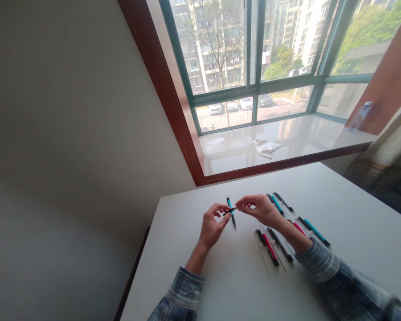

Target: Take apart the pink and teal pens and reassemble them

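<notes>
My left hand (212, 226) pinches a small black pen part (228, 211) between thumb and fingers. At the other end of that part, the fingertips of my right hand (259, 209) are closed on its thin tip, too small to make out well. Beneath the hands, a blue and black pen (233, 219) lies on the white table (180, 214). Under and beside my right forearm lie several pens and pen parts: a red and black pen (270, 249), a teal and black pen (317, 232), a teal barrel (277, 204) and a black one (283, 201).
Behind the table is a window sill (234, 154) with a white cloth (266, 148) and a clear bottle (360, 117) on it. A grey wall (70, 133) stands at the left, and a curtain (381, 151) hangs at the right.
</notes>
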`<state>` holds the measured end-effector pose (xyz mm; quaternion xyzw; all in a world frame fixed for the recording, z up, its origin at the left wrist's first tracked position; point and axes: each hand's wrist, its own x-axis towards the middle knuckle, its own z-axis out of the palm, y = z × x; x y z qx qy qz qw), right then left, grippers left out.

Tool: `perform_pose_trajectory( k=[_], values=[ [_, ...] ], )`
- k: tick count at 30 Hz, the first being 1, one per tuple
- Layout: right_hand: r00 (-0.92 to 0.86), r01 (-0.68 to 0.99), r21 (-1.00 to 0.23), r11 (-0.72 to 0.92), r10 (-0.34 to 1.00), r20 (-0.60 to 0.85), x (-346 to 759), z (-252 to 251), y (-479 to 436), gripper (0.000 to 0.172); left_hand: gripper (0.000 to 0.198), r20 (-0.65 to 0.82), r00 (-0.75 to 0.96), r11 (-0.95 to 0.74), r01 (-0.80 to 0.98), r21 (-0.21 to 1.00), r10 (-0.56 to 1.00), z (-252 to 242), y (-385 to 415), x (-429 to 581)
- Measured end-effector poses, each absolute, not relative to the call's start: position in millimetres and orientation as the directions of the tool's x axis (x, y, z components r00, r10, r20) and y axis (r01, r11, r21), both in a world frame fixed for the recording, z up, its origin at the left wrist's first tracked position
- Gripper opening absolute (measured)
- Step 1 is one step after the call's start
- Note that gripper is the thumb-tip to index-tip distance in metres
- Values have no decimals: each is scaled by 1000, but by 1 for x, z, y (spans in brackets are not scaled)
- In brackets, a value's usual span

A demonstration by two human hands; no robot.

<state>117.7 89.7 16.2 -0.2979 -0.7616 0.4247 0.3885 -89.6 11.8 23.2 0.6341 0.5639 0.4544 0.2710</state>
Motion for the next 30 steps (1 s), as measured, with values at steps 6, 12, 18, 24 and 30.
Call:
perform_pose_trajectory(
  k=[6, 12, 18, 24, 30],
  values=[
    [-526, 139, -864, 484, 775, 350, 117, 20, 87, 21, 11, 286, -37, -233, 483, 844, 958, 25, 12, -90],
    [-536, 241, -803, 546, 764, 358, 117, 25, 85, 26, 10, 317, -23, -263, 501, 824, 948, 28, 11, -89],
    [-584, 347, -729, 590, 744, 324, 118, 31, 82, 42, 9, 317, -5, -271, 504, 820, 949, 31, 10, -88],
    [-575, 246, -771, 588, 728, 372, 119, 31, 82, 25, 11, 310, -20, -258, 503, 825, 951, 29, 10, -89],
    [-592, 213, -760, 614, 700, 399, 118, 29, 82, 15, 11, 301, -20, -252, 497, 831, 953, 30, 10, -88]
  ],
)
